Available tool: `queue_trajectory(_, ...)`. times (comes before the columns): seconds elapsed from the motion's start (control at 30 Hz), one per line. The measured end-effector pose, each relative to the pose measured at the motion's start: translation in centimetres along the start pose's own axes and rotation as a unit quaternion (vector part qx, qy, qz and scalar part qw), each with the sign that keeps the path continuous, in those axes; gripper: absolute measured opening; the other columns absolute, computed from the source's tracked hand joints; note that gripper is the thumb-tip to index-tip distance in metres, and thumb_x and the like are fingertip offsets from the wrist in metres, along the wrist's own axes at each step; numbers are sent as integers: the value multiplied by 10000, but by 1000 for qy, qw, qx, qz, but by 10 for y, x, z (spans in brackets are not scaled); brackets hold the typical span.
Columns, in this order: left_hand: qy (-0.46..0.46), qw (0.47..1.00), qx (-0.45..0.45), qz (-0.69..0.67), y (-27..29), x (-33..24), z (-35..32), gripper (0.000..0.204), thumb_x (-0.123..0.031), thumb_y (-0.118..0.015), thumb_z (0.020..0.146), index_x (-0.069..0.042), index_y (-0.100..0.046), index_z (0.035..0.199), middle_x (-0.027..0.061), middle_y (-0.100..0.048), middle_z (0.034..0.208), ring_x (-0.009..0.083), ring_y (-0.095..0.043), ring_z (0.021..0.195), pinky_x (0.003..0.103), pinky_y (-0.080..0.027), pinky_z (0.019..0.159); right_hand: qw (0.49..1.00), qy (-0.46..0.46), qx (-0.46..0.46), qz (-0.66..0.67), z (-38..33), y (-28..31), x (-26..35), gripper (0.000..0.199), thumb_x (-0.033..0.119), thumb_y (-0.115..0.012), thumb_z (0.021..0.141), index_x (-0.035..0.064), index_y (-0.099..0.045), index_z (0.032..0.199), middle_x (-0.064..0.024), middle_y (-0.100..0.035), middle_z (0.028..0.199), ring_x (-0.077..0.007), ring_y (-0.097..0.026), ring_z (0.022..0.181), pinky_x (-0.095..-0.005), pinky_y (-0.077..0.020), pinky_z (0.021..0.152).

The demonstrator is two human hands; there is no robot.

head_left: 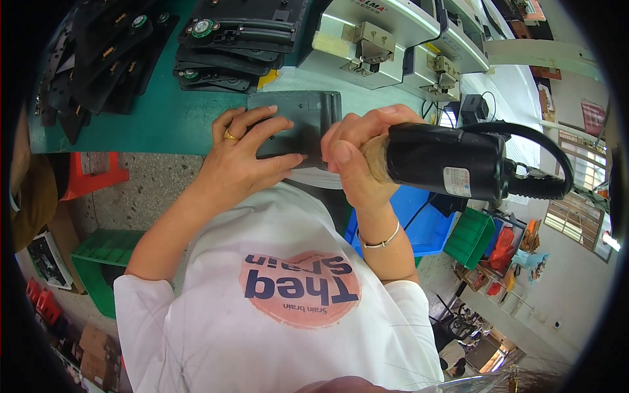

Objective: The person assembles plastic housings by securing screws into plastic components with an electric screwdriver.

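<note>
A flat black plastic panel (304, 118) lies at the near edge of the green-topped bench, close in front of my body. My left hand (244, 157) rests on its left part with fingers spread, a ring on one of them. My right hand (359, 154) is wrapped around the tan grip of a black corded electric screwdriver (436, 160), over the panel's right edge. The tool's body points right and toward the camera. Its tip is hidden behind my hand, so I cannot tell whether it touches the panel.
Stacked black panels (239, 36) with round green-and-silver parts lie beyond; another pile (108, 62) is at far left. Grey metal machines (373, 46) stand at the back right. A blue bin (422, 226), green crate (108, 262) and red stool (98, 173) are below. Someone sits left (33, 196).
</note>
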State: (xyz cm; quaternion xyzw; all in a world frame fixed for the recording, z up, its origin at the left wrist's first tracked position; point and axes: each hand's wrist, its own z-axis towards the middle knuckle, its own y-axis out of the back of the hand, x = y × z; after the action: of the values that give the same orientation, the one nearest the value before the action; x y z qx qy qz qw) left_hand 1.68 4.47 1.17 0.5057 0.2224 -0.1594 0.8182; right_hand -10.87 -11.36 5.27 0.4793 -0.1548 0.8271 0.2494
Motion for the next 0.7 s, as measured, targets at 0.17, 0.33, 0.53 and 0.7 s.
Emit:
queue_trajectory(0.17, 24, 999, 7, -21, 0, -3, 5, 242, -238, -783, 697, -223, -715, 929, 19, -553, 1239, 260, -437, 1271, 481, -277, 1042, 995, -47, 53, -72, 10, -12, 5, 723, -47, -729, 779, -51, -279, 1344, -46, -548, 717, -139, -527, 598, -266, -472, 607)
queue_trajectory(0.33, 59, 998, -4, -32, -6, -8, 5, 153, -227, -759, 748, -191, -695, 882, 9, -560, 1215, 250, -444, 1267, 467, -277, 1032, 995, -27, 78, -62, 5, -8, 5, 681, -63, -747, 764, -8, -345, 1311, -57, -573, 734, -140, -528, 594, -276, -485, 601)
queue_trajectory(0.53, 59, 998, -14, -32, -10, -6, 5, 107, -212, -747, 769, -177, -690, 852, -9, -568, 1197, 242, -454, 1255, 449, -273, 1034, 994, -62, -41, -76, -6, -17, 7, 579, -74, -714, 796, 51, -383, 1253, -63, -575, 732, -151, -533, 587, -297, -470, 558)
queue_trajectory(0.7, 55, 997, -24, -51, -11, -3, 6, 99, -203, -747, 763, -169, -692, 837, -3, -574, 1184, 242, -462, 1245, 448, -277, 1031, 997, -60, -28, -48, 4, -13, 5, 590, -58, -708, 801, 76, -374, 1268, -52, -535, 726, -156, -509, 561, -308, -454, 536)
